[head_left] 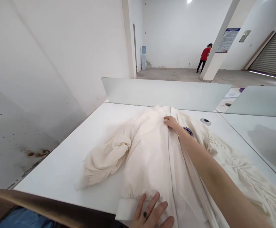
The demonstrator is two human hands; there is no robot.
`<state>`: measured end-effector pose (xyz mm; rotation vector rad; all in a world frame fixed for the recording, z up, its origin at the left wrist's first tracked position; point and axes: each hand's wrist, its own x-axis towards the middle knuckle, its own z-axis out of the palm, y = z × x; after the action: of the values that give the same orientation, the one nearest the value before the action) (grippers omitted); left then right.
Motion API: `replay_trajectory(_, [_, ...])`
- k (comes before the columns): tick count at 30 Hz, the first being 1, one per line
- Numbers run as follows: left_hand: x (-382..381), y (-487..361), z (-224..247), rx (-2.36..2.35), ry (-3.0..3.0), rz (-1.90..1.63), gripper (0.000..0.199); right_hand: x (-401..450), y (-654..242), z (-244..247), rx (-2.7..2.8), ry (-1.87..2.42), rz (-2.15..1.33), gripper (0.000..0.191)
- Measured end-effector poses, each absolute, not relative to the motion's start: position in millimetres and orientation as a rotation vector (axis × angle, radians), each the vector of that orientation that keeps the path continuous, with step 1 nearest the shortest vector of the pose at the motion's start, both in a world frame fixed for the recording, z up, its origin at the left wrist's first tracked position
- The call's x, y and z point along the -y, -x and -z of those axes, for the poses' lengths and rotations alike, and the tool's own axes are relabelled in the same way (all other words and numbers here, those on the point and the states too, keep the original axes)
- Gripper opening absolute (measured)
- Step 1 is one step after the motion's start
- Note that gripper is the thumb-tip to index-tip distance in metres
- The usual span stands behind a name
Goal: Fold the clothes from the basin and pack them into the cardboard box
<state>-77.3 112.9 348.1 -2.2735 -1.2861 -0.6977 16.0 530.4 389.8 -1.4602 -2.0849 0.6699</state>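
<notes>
A cream-coloured jacket point(147, 152) lies spread over the white table, its front opening edged by a zip. Both of its sleeves are gathered and puffed, one out to each side. A round dark badge point(188, 131) shows on its chest, partly behind my right forearm. My right hand point(172, 122) reaches up to the collar end, fingers curled and closed on the jacket's front edge beside the zip. Down at the hem, my left hand point(153, 211) rests with fingers spread on the fabric, a dark-stoned ring on one finger.
Frosted dividers point(166, 95) line the far side of the white table point(64, 177). A cable grommet point(205, 121) sits right of the collar. At lower left stands a brown cardboard box point(33, 205) with blue material inside. A person in red point(205, 54) stands far back near a pillar.
</notes>
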Motion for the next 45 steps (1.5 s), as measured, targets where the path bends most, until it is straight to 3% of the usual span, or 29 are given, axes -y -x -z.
replay_trajectory(3, [-112.1, 73.5, -331.1, 1.376, 2.222, 0.607, 0.033, -521.8, -18.6, -371.0, 2.185, 1.449, -0.571, 0.039])
replay_trajectory(10, [-120.1, 79.8, -326.5, 1.383, 2.230, 0.759, 0.028, -512.4, -15.3, -370.2, 2.339, 1.436, -0.408, 0.039])
replay_trajectory(13, [-118.4, 85.4, -337.7, 1.442, 2.224, 0.749, 0.043, -503.0, -19.3, -377.5, 2.378, 1.432, -0.311, 0.041])
replay_trajectory(17, [-115.9, 95.1, -356.6, 1.443, 2.358, 0.476, 0.069, -476.8, -17.9, -395.7, 2.434, 1.385, -0.205, 0.043])
replay_trajectory(19, [-116.2, 100.9, -369.3, 1.422, 2.460, 0.447, 0.063, -452.0, -13.1, -405.7, 2.517, 1.241, -0.185, 0.043])
replay_trajectory(22, [-119.1, 118.9, -395.2, 1.592, 2.457, 0.583, 0.039, -397.4, -8.9, -415.9, 2.651, 0.850, -0.230, 0.037])
replay_trajectory(27, [-130.2, 185.4, -417.3, 2.029, 1.854, 0.591, 0.053, -303.0, -31.4, -415.6, 2.812, 0.510, -0.331, 0.034])
replay_trajectory(29, [-136.3, 215.3, -409.4, 2.190, 1.702, 0.431, 0.059, -281.1, -47.5, -410.2, 2.897, 0.518, -0.364, 0.036])
replay_trajectory(32, [-148.2, 253.0, -394.2, 2.302, 1.730, 0.228, 0.051, -265.8, -68.9, -400.2, 2.989, 0.594, -0.408, 0.043])
replay_trajectory(37, [-170.8, 290.4, -395.0, 2.389, 1.598, 0.120, 0.048, -248.4, -95.0, -397.7, 2.912, 0.648, -0.458, 0.042])
replay_trajectory(45, [-190.5, 226.8, -418.5, 2.238, 1.774, 0.177, 0.054, -198.8, -180.3, -392.1, 2.120, 1.220, -0.542, 0.029])
